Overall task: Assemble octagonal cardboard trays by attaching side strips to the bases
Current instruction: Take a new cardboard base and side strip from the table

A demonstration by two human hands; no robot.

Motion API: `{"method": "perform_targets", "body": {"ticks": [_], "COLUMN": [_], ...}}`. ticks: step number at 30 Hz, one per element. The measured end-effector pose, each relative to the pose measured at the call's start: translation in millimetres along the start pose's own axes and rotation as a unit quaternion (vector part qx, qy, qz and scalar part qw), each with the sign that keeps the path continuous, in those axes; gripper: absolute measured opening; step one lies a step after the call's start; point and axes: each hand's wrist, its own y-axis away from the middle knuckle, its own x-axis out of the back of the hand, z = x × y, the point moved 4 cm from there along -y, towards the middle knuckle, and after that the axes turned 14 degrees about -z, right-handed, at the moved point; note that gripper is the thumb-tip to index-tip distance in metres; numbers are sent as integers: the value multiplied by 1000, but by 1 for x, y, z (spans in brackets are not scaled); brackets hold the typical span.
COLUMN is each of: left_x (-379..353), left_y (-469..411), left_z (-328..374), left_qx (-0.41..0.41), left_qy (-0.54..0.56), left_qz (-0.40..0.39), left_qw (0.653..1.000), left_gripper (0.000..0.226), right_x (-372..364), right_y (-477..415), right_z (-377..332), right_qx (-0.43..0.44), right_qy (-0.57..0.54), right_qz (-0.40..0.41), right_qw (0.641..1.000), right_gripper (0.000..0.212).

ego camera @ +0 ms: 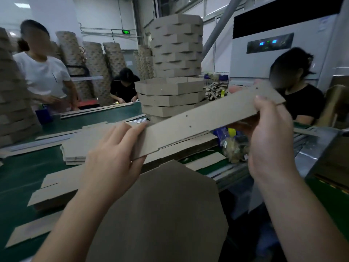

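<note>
A long cardboard side strip [204, 118] slants up from lower left to upper right above the table. My left hand [111, 157] pinches its lower left end, thumb under and fingers on top. My right hand [270, 137] grips its upper right end, with the thumb on the front face. Below the strip, close to me, lies a flat octagonal cardboard base [162, 210], its left part hidden by my left forearm.
A stack of assembled octagonal trays [171, 95] rises behind the strip. Flat strips [79, 148] lie piled on the green table [17, 173] at left. A blue bin [221, 132] and a bag of small parts [234, 148] sit at right. Three people work around the table.
</note>
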Motion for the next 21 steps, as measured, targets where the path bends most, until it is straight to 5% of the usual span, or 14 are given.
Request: {"method": "perform_targets", "body": {"ticks": [4, 8, 15, 17, 21], "left_x": [-22, -41, -54, -56, -61], "left_y": [2, 6, 10, 9, 6], "left_z": [9, 9, 6, 7, 13], "left_qx": [-17, 8, 65, 70, 61], "left_qy": [11, 20, 30, 28, 26], "left_qz": [-51, -84, -87, -88, -100], "left_qw": [999, 996, 994, 993, 993], "left_gripper": [53, 47, 50, 53, 54], "right_x": [28, 39, 53, 54, 24], "right_y": [14, 22, 38, 36, 30], "right_z": [31, 61, 100, 100, 79], "right_qx": [-89, -209, -433, -354, 1], "right_qy": [-2, 42, 228, 319, 388], "right_qz": [64, 18, -144, -117, -96], "right_qw": [994, 977, 860, 872, 917], "right_gripper": [14, 21, 58, 51, 28]}}
